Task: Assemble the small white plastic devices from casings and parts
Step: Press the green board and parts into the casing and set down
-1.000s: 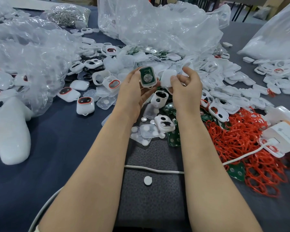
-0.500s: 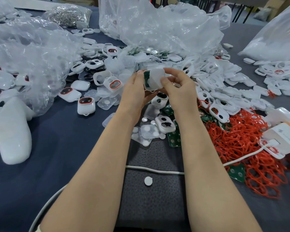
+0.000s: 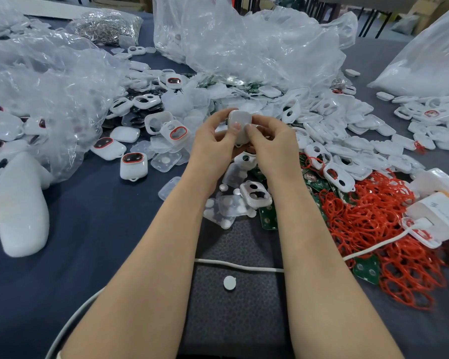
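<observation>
- Your left grip (image 3: 213, 137) and your right grip (image 3: 272, 141) both pinch one white casing (image 3: 240, 121). You hold it up above the table (image 3: 88, 218), over the near edge of the parts heap.
- Both thumbs (image 3: 235, 126) press side by side on the casing's near face. Your left fingers curl over its top left corner, and your right fingers wrap behind its right side.
- The casing turns a smooth, closed white face toward you. You cannot tell from here whether its halves are fully seated.
- Just below your hands lies an open shell (image 3: 255, 194) with two holes, resting on clear trays (image 3: 228, 207) that hold white discs.
- Green boards (image 3: 267, 217) lie beside those trays, under your right forearm.
- A pile of red rings (image 3: 373, 229) spreads to your right, touching the boards.
- A white box (image 3: 441, 213) sits at the right edge, and a cable (image 3: 239, 265) runs from it across the dark mat (image 3: 231, 320) under your forearms.
- One loose disc (image 3: 229, 282) lies on the mat, just on the near side of the cable.
- Two finished devices (image 3: 134, 164) with red-rimmed windows stand to your left.
- Loose white casings (image 3: 347, 125) cover the table beyond your hands.
- Clear bags (image 3: 244, 42) are heaped behind them and on the left.
</observation>
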The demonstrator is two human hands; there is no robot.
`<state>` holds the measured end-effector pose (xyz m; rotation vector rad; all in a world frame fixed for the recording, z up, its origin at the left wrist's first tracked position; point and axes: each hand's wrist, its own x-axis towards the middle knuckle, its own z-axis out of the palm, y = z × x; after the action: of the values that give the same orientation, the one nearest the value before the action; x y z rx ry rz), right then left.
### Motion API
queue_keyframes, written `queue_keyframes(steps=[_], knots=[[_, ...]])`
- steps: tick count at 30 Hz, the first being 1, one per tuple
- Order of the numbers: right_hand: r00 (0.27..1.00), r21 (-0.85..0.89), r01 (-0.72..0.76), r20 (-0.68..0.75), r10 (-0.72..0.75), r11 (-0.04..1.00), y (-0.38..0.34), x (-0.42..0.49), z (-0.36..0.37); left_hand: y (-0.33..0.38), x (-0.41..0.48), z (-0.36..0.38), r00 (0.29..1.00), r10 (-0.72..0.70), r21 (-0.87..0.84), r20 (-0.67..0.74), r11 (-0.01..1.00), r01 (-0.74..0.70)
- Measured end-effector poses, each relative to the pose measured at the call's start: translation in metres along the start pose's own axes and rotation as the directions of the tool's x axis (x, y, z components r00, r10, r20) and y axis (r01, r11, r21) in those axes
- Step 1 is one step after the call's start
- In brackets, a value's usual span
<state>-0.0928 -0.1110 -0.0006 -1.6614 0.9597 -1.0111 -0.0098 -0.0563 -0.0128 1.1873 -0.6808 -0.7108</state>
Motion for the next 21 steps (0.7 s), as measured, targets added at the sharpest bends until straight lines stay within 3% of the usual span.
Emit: queue_keyframes(steps=[11, 18, 21], knots=[[0.999, 0.016, -0.005, -0.053, 0.006, 1.0, 0.0032, -0.0005, 0.0017, 0.0012, -0.0005, 0.0037, 0.997, -0.082, -0.116, 0.013, 0.99, 0.083], [0.992, -0.125, 0.099, -0.069, -0.108, 0.987, 0.003, -0.0025, 0.0069, -0.0006, 0.0013, 0.0024, 0.993, -0.116, -0.134, -0.023, 0.985, 0.112], [0.998, -0.013, 0.022, -0.05, -0.023, 1.0, 0.0029, -0.0015, 0.0056, -0.0005, 0.0009, 0.0032, 0.994, -0.107, -0.126, -0.021, 0.987, 0.103]])
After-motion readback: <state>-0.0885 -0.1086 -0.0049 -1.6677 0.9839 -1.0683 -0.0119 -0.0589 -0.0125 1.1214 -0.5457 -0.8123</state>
